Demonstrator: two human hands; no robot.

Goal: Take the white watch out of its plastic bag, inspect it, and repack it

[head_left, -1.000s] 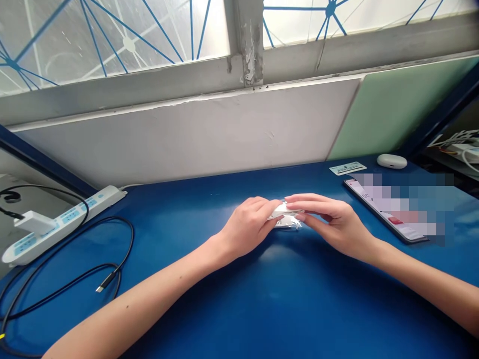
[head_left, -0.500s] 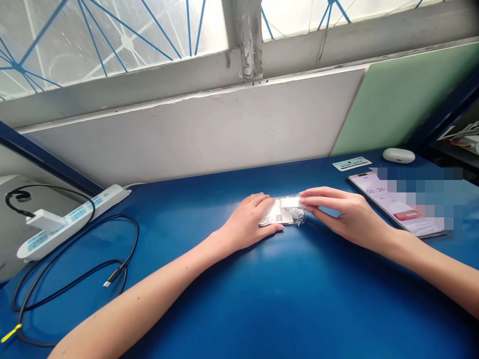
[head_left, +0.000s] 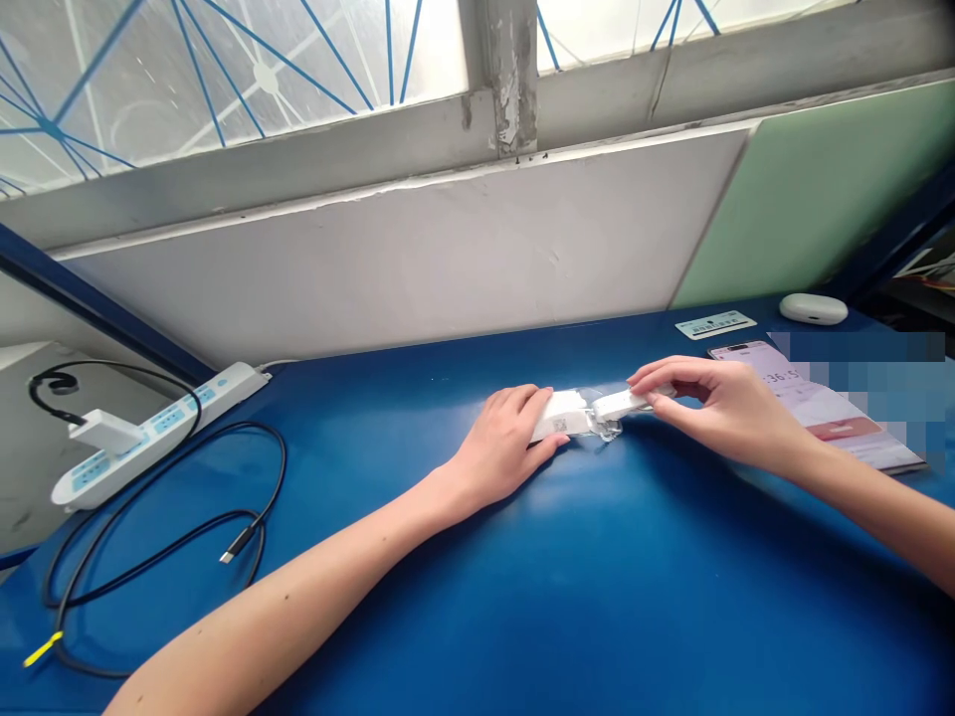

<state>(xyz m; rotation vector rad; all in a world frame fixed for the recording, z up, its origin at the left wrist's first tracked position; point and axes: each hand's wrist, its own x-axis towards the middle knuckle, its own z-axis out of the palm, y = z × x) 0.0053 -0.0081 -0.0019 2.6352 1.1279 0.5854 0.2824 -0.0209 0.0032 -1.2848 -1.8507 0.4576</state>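
A small white packet with a printed code (head_left: 561,416) lies on the blue table (head_left: 522,597), partly inside a clear plastic wrapper (head_left: 606,426). My left hand (head_left: 501,445) presses flat on the packet's left end, fingers stretched out. My right hand (head_left: 716,403) pinches a small white block (head_left: 621,404) between thumb and fingers at the wrapper's right end, just apart from the packet.
A white power strip (head_left: 160,431) with a white charger (head_left: 106,432) lies at the left, its black cable (head_left: 186,542) looping over the table. A phone (head_left: 821,408), a white earbud case (head_left: 813,308) and a label (head_left: 714,324) sit at the right. A wall runs behind.
My right hand has drawn the white block to the right, away from the packet. My left hand has opened from a grip to lie flat on the packet.
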